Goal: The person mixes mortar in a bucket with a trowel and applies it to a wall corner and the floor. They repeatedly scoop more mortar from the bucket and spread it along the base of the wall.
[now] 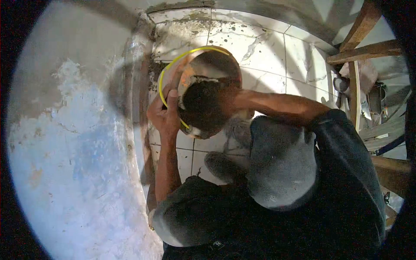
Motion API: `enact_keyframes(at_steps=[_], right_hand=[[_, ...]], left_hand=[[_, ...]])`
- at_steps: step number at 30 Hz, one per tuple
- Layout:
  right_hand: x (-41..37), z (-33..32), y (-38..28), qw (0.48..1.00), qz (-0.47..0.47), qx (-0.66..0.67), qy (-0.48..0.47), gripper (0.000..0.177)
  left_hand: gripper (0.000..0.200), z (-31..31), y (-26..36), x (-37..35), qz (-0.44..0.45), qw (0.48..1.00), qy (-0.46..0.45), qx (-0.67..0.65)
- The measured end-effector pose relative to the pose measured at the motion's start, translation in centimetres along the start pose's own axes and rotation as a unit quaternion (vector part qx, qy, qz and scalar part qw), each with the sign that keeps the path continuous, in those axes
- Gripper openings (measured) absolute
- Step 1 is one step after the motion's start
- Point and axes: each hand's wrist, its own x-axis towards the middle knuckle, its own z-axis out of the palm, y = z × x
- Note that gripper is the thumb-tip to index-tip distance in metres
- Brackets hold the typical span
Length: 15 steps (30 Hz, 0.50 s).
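A round container [237, 67] sits on the tiled floor, its inside mostly dark, with an orange patch showing. A thin yellow strip [162, 82] curves along its left side and top. My left hand [165, 112] grips the left side of the container, thumb and fingers pressed at the rim beside the strip. My right hand [229, 99] reaches in over the right rim; its fingers are lost in the dark interior, and what they touch is hidden.
White marbled floor tiles [260, 52] bear dirt and dark specks. A stained wall [86, 151] rises on the left. Wooden beams [354, 93] and assorted items stand at the right. My bent knees [281, 169] are close below the container.
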Motion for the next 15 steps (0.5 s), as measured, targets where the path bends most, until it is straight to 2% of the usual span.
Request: enact_keyframes(at_steps=[2,3,6,8,11,12,13,14,15], right_hand=[[0.3,-0.3,-1.8,0.997,-0.005,0.048,-0.067,0.023],[0.3,-0.7,-2.0,0.992,-0.020,0.087,-0.093,0.022],[-0.3,-2.2,-1.4,0.944,-0.060,0.264,-0.187,0.021],[-1.2,-3.2,-2.1,0.895,-0.059,0.370,-0.241,0.020],[-2.4,-4.5,-4.2,0.831,-0.026,0.473,-0.292,0.020],[-2.8,-5.3,-4.5,0.799,-0.019,0.515,-0.309,0.020],[-3.1,-6.5,-3.9,0.726,-0.028,0.597,-0.341,0.017],[-3.6,-7.3,-3.4,0.730,-0.029,0.596,-0.333,0.017],[-4.3,-7.3,-3.3,0.674,-0.024,0.671,-0.308,0.018]], left_hand=[[0.033,-0.8,-1.3,-0.6,-0.127,0.986,0.044,-0.097],[0.037,-1.4,0.8,0.1,-0.115,0.987,0.061,-0.094],[0.040,-2.9,-2.5,-0.3,-0.102,0.988,0.098,-0.056],[0.042,-2.3,-0.6,-0.7,-0.116,0.987,0.091,-0.058],[0.033,-1.7,-0.5,-1.0,-0.063,0.996,0.061,-0.018],[0.033,-1.9,0.0,-1.1,-0.062,0.996,0.056,-0.014],[0.035,-1.9,0.4,-0.7,-0.074,0.992,0.085,-0.058],[0.037,-1.6,0.5,-0.1,-0.084,0.984,0.117,-0.106],[0.043,-1.8,0.5,0.0,-0.097,0.983,0.097,-0.119]])
